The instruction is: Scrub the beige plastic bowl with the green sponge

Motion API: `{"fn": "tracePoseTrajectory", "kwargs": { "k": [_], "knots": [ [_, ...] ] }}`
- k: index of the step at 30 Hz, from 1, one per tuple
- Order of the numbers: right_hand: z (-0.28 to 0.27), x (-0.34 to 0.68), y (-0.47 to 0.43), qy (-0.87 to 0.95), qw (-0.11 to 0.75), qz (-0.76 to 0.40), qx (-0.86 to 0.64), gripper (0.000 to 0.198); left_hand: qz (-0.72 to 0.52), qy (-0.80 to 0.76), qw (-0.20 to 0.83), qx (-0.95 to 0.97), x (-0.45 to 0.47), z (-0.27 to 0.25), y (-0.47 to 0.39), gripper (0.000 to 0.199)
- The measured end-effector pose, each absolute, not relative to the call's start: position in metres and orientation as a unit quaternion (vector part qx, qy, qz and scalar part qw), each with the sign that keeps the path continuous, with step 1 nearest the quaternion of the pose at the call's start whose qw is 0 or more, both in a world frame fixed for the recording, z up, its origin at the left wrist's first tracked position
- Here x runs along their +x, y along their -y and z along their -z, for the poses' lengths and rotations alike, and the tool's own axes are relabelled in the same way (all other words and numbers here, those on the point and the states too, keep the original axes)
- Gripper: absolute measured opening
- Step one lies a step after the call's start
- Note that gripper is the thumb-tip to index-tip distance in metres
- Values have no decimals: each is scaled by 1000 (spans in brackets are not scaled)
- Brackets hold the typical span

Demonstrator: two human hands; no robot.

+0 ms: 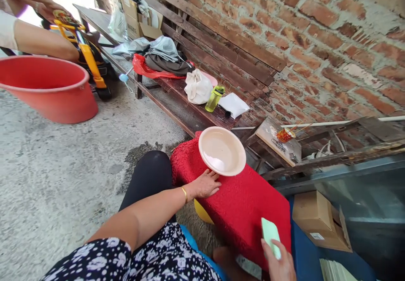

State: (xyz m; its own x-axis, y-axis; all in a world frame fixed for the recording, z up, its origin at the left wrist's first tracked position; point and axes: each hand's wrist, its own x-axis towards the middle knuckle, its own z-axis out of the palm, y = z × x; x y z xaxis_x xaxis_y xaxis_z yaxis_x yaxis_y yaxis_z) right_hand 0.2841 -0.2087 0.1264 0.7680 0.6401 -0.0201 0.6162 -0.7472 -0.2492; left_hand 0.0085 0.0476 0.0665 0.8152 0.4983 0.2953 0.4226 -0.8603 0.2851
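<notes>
My left hand (207, 184) lies on the red cloth (249, 196) with its fingers stretched out. Its fingertips are at the near rim of a cream basin (223, 150); whether they touch it I cannot tell. The basin stands on the far end of the cloth and seems to hold a little clear water. At the lower right, my right hand (280, 262) grips the near end of a pale green oblong block (270, 234), with the thumb on one side and the fingers on the other. The block is over the near right part of the cloth.
A large red tub (50, 99) stands at the left, near another person's leg (47, 47) and a yellow ride-on toy (90, 61). A wooden bench (177, 91) bears a green bottle (215, 98) and bags. On the right is a cardboard box (316, 220).
</notes>
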Motion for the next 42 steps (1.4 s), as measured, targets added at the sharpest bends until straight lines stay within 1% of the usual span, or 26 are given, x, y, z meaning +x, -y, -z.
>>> {"fn": "tracePoseTrajectory", "kwargs": {
  "k": [2,6,9,11,13,17,19,21,23,26,28,31,34,36,39,42],
  "knots": [
    [-127,251,169,398,119,-74,-906,62,-181,-253,101,945,7,-66,-47,23],
    [-116,186,95,521,118,-97,-840,53,-192,-268,95,939,3,-60,-46,20],
    [-106,171,72,549,130,-111,-818,47,-194,-271,98,938,2,-56,-47,21],
    [-101,186,80,529,134,-116,-830,48,-181,-272,102,939,2,-56,-47,21],
    [-101,218,104,470,136,-107,-865,53,-170,-273,105,941,3,-57,-47,22],
    [-113,289,164,321,129,-56,-937,60,-163,-274,118,940,6,-58,-47,22],
    [-119,301,177,297,120,-33,-947,62,-160,-279,126,939,6,-57,-47,22],
    [-118,289,171,311,123,-30,-942,63,-160,-283,130,937,6,-57,-47,23],
    [-111,258,150,366,142,-53,-918,63,-162,-285,129,936,5,-56,-47,23],
    [-97,210,115,484,163,-90,-855,56,-163,-286,122,936,3,-56,-47,24],
    [-91,201,108,525,151,-100,-832,50,-159,-288,119,937,2,-57,-47,24],
    [-89,235,134,456,113,-80,-879,50,-152,-291,120,937,3,-57,-47,24],
    [-94,290,175,331,74,-52,-939,58,-161,-287,121,936,4,-55,-47,25],
    [-98,308,186,300,67,-33,-951,61,-169,-285,119,936,5,-52,-47,25],
    [-98,288,163,347,87,-29,-933,56,-176,-286,118,935,5,-49,-47,24],
    [-92,247,120,438,122,-54,-889,45,-178,-290,121,932,4,-48,-47,23]
  ]
}}
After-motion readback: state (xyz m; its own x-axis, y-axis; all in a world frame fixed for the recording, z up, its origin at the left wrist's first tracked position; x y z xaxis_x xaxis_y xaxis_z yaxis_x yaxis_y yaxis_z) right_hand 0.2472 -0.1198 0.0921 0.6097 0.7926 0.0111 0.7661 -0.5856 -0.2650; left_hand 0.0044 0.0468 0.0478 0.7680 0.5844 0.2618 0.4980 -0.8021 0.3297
